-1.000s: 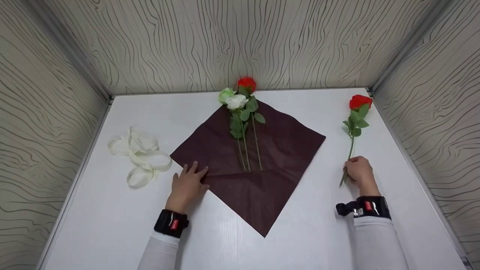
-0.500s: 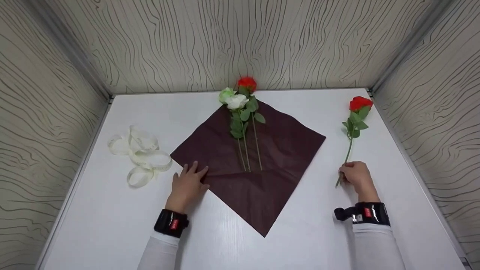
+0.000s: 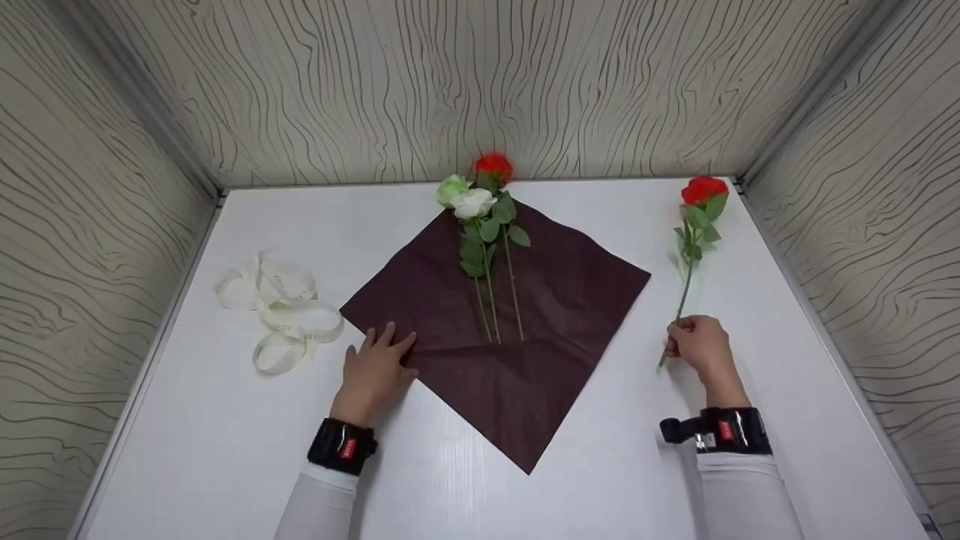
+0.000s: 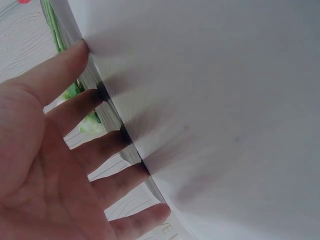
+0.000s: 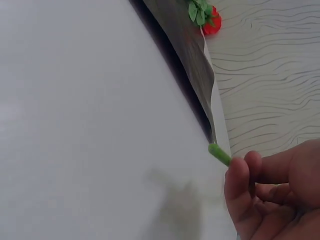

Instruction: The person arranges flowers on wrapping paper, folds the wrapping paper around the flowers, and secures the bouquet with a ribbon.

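Note:
My right hand (image 3: 701, 345) pinches the lower stem of a red rose (image 3: 703, 190) at the right side of the table. In the right wrist view the green stem end (image 5: 220, 154) sticks out past my thumb and fingertip. My left hand (image 3: 375, 375) lies with spread, straight fingers on the left edge of a dark maroon wrapping sheet (image 3: 570, 285), laid as a diamond. On the sheet lie a white rose (image 3: 473, 203), a pale green rose (image 3: 452, 190) and another red rose (image 3: 494, 169), stems toward me and blooms at the far corner.
A loosely looped cream ribbon with print (image 3: 281, 326) lies left of the sheet. The white table (image 3: 442, 495) is bounded by patterned panels (image 3: 360, 90) at the back and both sides.
My right hand has moved a little to the left with the red rose, whose bloom and stem shifted left too. My left hand and the flowers on the sheet have stayed in place.

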Available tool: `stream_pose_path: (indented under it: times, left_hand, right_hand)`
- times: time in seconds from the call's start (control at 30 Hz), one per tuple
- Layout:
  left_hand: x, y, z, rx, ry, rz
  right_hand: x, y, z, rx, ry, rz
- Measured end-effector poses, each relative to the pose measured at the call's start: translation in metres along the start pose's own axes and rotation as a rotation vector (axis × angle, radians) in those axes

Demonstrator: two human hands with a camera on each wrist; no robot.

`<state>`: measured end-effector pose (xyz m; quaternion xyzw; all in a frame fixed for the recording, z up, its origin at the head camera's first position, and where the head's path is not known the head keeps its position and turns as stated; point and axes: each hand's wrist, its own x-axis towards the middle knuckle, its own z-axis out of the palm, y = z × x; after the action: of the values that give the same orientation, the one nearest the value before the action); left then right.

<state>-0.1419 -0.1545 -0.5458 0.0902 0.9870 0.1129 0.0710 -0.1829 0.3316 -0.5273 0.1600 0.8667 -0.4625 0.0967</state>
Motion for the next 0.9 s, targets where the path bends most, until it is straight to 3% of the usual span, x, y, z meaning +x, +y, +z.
stream_pose_path:
  times: [0.2, 0.53, 0.9]
  left_hand:
    - [0.0, -0.001, -0.001, -0.008, -0.001, -0.01]
    - [0.0, 0.0, 0.0, -0.05, 0.006, -0.028]
    - [0.0, 0.0, 0.002, -0.03, 0.015, -0.02]
  right_hand:
    - [0.006, -0.018, 0.029, 0.016, 0.004, -0.136]
    - [0.007, -0.059, 0.094, -0.104, -0.001, -0.305]
    - [0.014, -0.099, 0.155, -0.121, -0.105, -0.436]
